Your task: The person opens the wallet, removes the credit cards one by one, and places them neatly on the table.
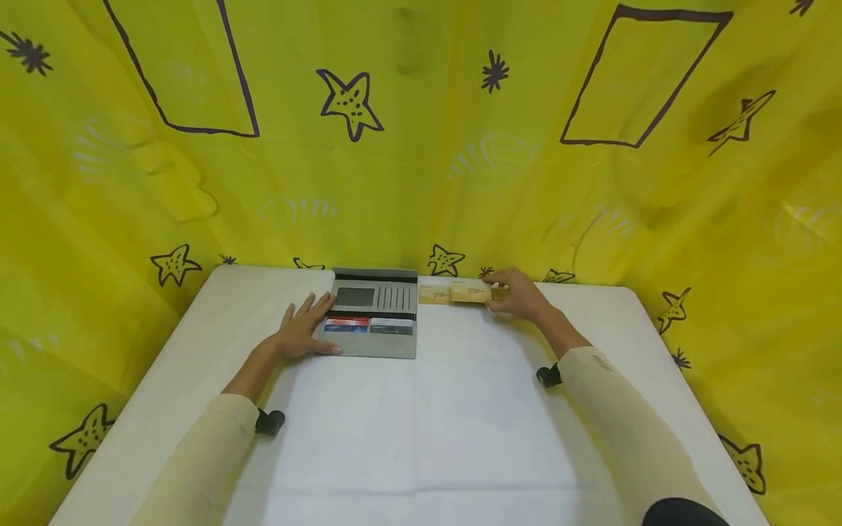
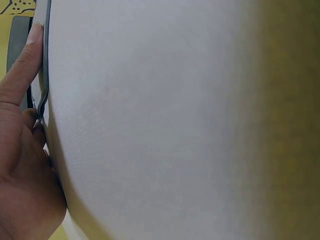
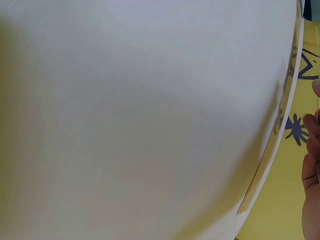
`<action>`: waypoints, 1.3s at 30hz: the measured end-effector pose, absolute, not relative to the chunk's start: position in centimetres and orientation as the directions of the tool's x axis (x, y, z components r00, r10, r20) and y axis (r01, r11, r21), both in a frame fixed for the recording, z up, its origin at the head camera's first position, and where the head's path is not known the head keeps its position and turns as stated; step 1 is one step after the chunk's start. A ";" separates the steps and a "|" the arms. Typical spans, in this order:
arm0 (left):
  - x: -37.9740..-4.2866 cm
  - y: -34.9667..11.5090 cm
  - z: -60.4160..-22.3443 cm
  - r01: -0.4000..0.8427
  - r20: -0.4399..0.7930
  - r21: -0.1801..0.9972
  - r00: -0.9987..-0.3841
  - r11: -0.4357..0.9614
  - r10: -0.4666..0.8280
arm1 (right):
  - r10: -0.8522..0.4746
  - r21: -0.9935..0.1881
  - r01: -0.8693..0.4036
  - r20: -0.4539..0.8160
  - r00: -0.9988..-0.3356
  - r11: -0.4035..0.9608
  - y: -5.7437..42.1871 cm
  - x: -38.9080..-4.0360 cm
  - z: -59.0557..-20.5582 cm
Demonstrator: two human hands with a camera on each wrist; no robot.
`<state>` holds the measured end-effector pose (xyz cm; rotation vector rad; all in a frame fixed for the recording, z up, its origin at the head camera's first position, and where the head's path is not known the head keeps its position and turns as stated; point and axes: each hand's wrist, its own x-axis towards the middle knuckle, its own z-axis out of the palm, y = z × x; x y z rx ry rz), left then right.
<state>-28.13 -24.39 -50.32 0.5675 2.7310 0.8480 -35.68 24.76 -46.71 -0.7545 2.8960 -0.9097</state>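
An unfolded grey wallet (image 1: 397,343) lies at the table's far edge, with several cards (image 1: 346,324) in its lower slots and a dark window in its upper half. My left hand (image 1: 302,329) rests against its left side, fingers spread and straight, thumb (image 2: 25,62) lying on the lower panel. Between thumb and fingers, my right hand (image 1: 520,296) pinches a yellow card (image 1: 470,292) by its right end, to the right of the wallet. Another yellow card (image 1: 433,294) lies between it and the wallet. From the right wrist, yellow strips (image 3: 260,175) show flat along the table edge.
A white cloth covers the table (image 1: 421,424). Right behind its far edge hangs a yellow curtain (image 1: 421,183) with drawn stars and shells, which also runs down both sides. A dark wrist camera (image 1: 270,421) sits at the left cuff, another (image 1: 549,376) at the right.
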 end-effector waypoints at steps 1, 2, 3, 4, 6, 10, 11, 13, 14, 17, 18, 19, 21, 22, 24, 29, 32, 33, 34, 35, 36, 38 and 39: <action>-28.1 -24.3 -50.3 0.293 -0.098 0.586 -0.900 0.755 0.425 | -0.452 -0.534 -0.448 0.132 -0.882 0.718 25.0 -35.7 -46.8; -28.1 -24.3 -50.3 0.291 -0.101 0.582 -0.901 0.759 0.423 | -0.450 -0.530 -0.448 0.136 -0.883 0.720 25.3 -35.6 -46.8; -28.0 -24.2 -50.3 0.288 -0.105 0.577 -0.902 0.764 0.419 | -0.448 -0.525 -0.450 0.139 -0.883 0.723 25.6 -35.6 -46.9; -28.0 -24.2 -50.3 0.287 -0.107 0.575 -0.902 0.766 0.418 | -0.447 -0.520 -0.451 0.142 -0.883 0.725 25.8 -35.6 -46.9; -28.0 -24.2 -50.3 0.285 -0.108 0.573 -0.903 0.768 0.416 | -0.443 -0.518 -0.450 0.148 -0.884 0.727 26.4 -35.4 -47.0; -28.0 -24.2 -50.2 0.283 -0.108 0.573 -0.904 0.769 0.413 | -0.429 -0.537 -0.442 0.158 -0.889 0.718 27.4 -35.0 -47.0; -28.0 -24.2 -50.2 0.283 -0.108 0.573 -0.905 0.770 0.412 | -0.426 -0.544 -0.441 0.162 -0.890 0.714 27.7 -34.9 -47.0; -28.0 -24.2 -50.1 0.285 -0.106 0.574 -0.904 0.768 0.415 | -0.418 -0.553 -0.438 0.171 -0.892 0.709 28.2 -34.7 -47.1; -28.0 -24.2 -50.1 0.286 -0.105 0.574 -0.903 0.767 0.416 | -0.413 -0.550 -0.437 0.175 -0.894 0.711 28.5 -34.6 -47.1; -28.0 -24.3 -50.1 0.287 -0.106 0.578 -0.902 0.764 0.419 | -0.402 -0.533 -0.436 0.186 -0.896 0.725 29.3 -34.3 -47.2; -28.0 -24.3 -50.1 0.287 -0.105 0.580 -0.902 0.763 0.419 | -0.399 -0.523 -0.436 0.189 -0.897 0.732 29.5 -34.3 -47.3; -28.0 -24.3 -50.2 0.288 -0.104 0.582 -0.901 0.761 0.420 | -0.399 -0.511 -0.439 0.193 -0.896 0.739 29.8 -34.2 -47.3; -28.0 -24.4 -50.3 0.291 -0.101 0.584 -0.900 0.758 0.424 | -0.402 -0.490 -0.447 0.201 -0.893 0.748 30.3 -34.0 -47.4; -28.0 -24.5 -50.3 0.297 -0.097 0.584 -0.899 0.755 0.428 | -0.405 -0.481 -0.453 0.207 -0.891 0.750 30.5 -34.0 -47.5; -28.0 -24.6 -50.5 0.306 -0.089 0.587 -0.896 0.749 0.436 | -0.405 -0.470 -0.458 0.215 -0.889 0.755 30.9 -33.8 -47.5; -28.0 -24.8 -50.7 0.320 -0.067 0.603 -0.892 0.731 0.446 | -0.395 -0.441 -0.458 0.232 -0.889 0.772 32.2 -33.4 -47.8; -28.1 -24.7 -50.8 0.317 -0.067 0.603 -0.894 0.732 0.442 | -0.396 -0.410 -0.463 0.240 -0.886 0.786 33.0 -33.4 -47.9; -28.2 -24.7 -50.8 0.313 -0.074 0.594 -0.896 0.741 0.438 | -0.397 -0.402 -0.463 0.240 -0.886 0.790 33.3 -33.3 -47.9; -28.3 -24.7 -50.9 0.309 -0.080 0.591 -0.897 0.745 0.435 | -0.397 -0.392 -0.462 0.241 -0.886 0.796 33.5 -33.3 -48.0; -28.4 -24.7 -51.0 0.305 -0.087 0.585 -0.898 0.752 0.432 | -0.399 -0.379 -0.465 0.242 -0.884 0.800 33.8 -33.2 -47.9; -28.5 -24.7 -51.1 0.300 -0.096 0.576 -0.899 0.760 0.427 | -0.400 -0.371 -0.466 0.242 -0.884 0.804 34.0 -33.1 -47.9; -28.6 -24.7 -51.3 0.291 -0.111 0.564 -0.901 0.773 0.420 | -0.402 -0.355 -0.466 0.242 -0.883 0.810 34.4 -33.0 -47.9; -28.7 -24.8 -51.4 0.288 -0.115 0.565 -0.901 0.774 0.419 | -0.403 -0.350 -0.467 0.242 -0.882 0.812 34.6 -32.9 -47.8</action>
